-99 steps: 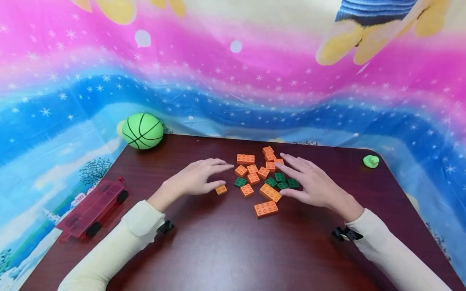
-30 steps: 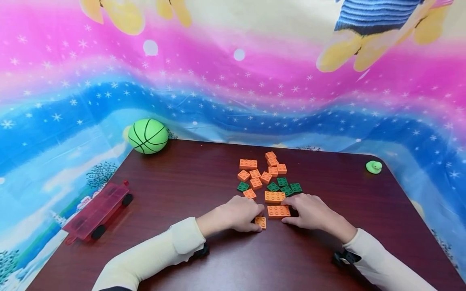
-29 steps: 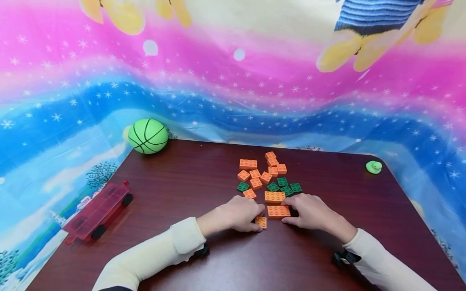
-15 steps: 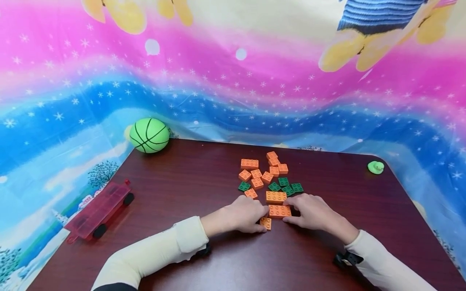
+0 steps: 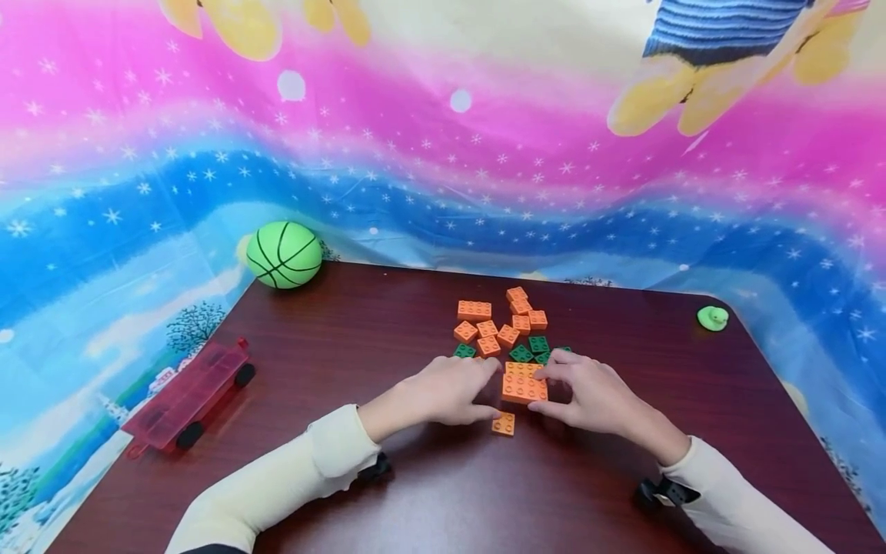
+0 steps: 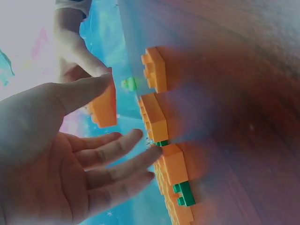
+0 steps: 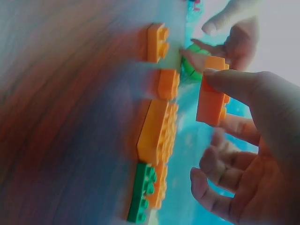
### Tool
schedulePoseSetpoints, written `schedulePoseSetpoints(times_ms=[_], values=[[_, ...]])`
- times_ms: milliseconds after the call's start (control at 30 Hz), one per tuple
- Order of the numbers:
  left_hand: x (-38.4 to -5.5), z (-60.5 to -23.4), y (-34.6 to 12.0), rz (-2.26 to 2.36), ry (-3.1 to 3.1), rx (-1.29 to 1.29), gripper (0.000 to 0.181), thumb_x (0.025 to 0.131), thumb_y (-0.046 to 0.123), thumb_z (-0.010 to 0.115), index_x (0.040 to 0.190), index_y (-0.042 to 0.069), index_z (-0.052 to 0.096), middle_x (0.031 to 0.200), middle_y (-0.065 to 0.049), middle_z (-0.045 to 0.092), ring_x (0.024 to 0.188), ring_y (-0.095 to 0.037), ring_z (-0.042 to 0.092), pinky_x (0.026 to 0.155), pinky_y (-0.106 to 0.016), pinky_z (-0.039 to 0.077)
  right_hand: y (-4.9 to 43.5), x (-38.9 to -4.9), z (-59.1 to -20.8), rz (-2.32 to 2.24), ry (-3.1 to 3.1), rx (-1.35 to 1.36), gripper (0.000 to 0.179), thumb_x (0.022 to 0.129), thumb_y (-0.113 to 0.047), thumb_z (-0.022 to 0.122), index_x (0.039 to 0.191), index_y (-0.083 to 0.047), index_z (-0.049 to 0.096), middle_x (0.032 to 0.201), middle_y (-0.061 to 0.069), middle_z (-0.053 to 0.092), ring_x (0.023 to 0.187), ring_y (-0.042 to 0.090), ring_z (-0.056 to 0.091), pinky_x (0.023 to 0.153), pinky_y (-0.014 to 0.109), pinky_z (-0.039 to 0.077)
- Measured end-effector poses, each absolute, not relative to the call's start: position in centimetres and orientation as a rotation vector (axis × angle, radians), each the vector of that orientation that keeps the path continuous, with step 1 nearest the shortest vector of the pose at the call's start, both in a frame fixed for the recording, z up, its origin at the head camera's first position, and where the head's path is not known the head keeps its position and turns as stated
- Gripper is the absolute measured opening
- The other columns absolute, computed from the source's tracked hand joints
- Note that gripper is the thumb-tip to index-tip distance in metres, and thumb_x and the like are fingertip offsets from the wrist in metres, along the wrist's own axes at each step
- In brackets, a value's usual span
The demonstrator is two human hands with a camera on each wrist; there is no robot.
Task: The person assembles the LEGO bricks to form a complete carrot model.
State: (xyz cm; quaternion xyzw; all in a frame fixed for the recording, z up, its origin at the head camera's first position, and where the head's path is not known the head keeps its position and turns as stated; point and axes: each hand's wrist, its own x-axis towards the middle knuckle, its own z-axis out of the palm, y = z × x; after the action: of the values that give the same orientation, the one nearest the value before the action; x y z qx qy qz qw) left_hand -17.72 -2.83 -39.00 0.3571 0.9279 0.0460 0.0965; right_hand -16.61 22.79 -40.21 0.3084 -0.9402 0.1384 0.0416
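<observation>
My right hand pinches a long orange toy brick between thumb and fingers. In the right wrist view this brick hangs above the tabletop. Behind it, partly covered in the head view, lies a second long orange brick. My left hand hovers with fingers spread, holding nothing; its thumb tip is right by a small square orange brick. The left wrist view shows the open left palm beside the raised brick. Several green bricks lie beyond the hands, partly hidden by the right fingers.
More small orange bricks and a long one lie farther back on the brown table. A green ball sits at the back left corner, a red toy cart at left, a green duck at back right.
The right hand has lifted the front long orange brick off the table. The left hand has carried the small square brick from the left to the front of the group and let go.
</observation>
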Motion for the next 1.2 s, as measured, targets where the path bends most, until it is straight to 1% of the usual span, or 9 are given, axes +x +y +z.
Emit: schedulePoseSetpoints(times_ms=[67,133,200,300,433,667,900,1067,1200], values=[[-17.6,-38.9,-2.9,0.215,2.728,1.080,0.073,0.094,0.058,0.067,0.151,0.016,0.047,0.140,0.001,0.065,0.119,-0.016,0.067,0.091,-0.042,0.059,22.5,-16.2,-40.1,0.442,-2.854,0.976,0.038,0.085,-0.049,0.081,0.111,-0.023,0.078,0.099,-0.010,0.072,0.073,0.005,0.062,0.060,0.023,0.051],[-17.4,-38.9,-3.0,0.256,2.701,1.136,0.070,0.095,0.055,0.068,0.151,0.018,0.048,0.143,0.002,0.063,0.121,-0.015,0.066,0.093,-0.041,0.058,22.2,-15.8,-40.1,0.456,-2.843,1.022,0.037,0.087,-0.049,0.080,0.112,-0.022,0.078,0.097,-0.010,0.076,0.074,0.003,0.064,0.061,0.023,0.052],[-17.3,-39.0,-2.9,0.278,2.680,1.201,0.063,0.095,0.052,0.069,0.147,0.021,0.053,0.139,0.005,0.065,0.115,-0.011,0.067,0.089,-0.038,0.058,21.9,-15.5,-40.1,0.462,-2.838,1.063,0.034,0.088,-0.048,0.078,0.112,-0.023,0.078,0.089,-0.012,0.075,0.069,-0.001,0.061,0.059,0.021,0.050],[-17.4,-39.1,-2.9,0.287,2.676,1.277,0.048,0.094,0.050,0.071,0.134,0.024,0.064,0.124,0.010,0.070,0.095,-0.005,0.064,0.074,-0.029,0.055,21.6,-15.2,-40.0,0.481,-2.848,1.090,0.029,0.088,-0.046,0.079,0.109,-0.026,0.077,0.075,-0.016,0.066,0.058,-0.006,0.046,0.051,0.018,0.038],[-17.6,-39.3,-2.8,0.297,2.680,1.301,0.039,0.093,0.047,0.073,0.126,0.026,0.070,0.111,0.014,0.072,0.082,-0.003,0.058,0.065,-0.025,0.047,21.4,-15.1,-39.9,0.470,-2.871,1.075,0.025,0.086,-0.043,0.081,0.106,-0.029,0.075,0.075,-0.019,0.065,0.059,-0.007,0.044,0.050,0.019,0.036],[-17.7,-40.2,-2.3,0.268,2.664,1.311,0.030,0.090,0.039,0.078,0.113,0.021,0.074,0.093,0.013,0.071,0.079,-0.002,0.059,0.068,-0.024,0.048,21.0,-15.0,-41.0,0.424,-2.924,1.097,0.031,0.090,-0.046,0.076,0.115,-0.028,0.073,0.097,-0.015,0.075,0.070,-0.002,0.059,0.059,0.021,0.044],[-17.8,-40.8,-2.0,0.259,2.665,1.288,0.022,0.087,0.035,0.082,0.100,0.018,0.074,0.077,0.014,0.062,0.069,-0.004,0.054,0.062,-0.022,0.042,20.6,-15.2,-41.7,0.467,-2.973,1.085,0.028,0.089,-0.046,0.078,0.109,-0.027,0.073,0.087,-0.017,0.071,0.064,-0.005,0.049,0.054,0.020,0.038],[-17.4,-40.8,-2.0,0.227,2.652,1.225,0.022,0.086,0.035,0.083,0.096,0.018,0.072,0.078,0.014,0.062,0.071,-0.004,0.055,0.065,-0.023,0.044,20.2,-15.2,-41.8,0.493,-2.993,1.108,0.026,0.089,-0.045,0.078,0.107,-0.027,0.074,0.083,-0.019,0.067,0.060,-0.005,0.045,0.052,0.021,0.035],[-17.1,-40.8,-1.9,0.208,2.653,1.198,0.023,0.086,0.036,0.083,0.096,0.018,0.072,0.079,0.013,0.063,0.073,-0.004,0.056,0.066,-0.024,0.045,20.1,-15.1,-41.8,0.499,-2.994,1.111,0.025,0.088,-0.044,0.079,0.106,-0.028,0.074,0.086,-0.018,0.069,0.062,-0.004,0.047,0.053,0.021,0.037]])
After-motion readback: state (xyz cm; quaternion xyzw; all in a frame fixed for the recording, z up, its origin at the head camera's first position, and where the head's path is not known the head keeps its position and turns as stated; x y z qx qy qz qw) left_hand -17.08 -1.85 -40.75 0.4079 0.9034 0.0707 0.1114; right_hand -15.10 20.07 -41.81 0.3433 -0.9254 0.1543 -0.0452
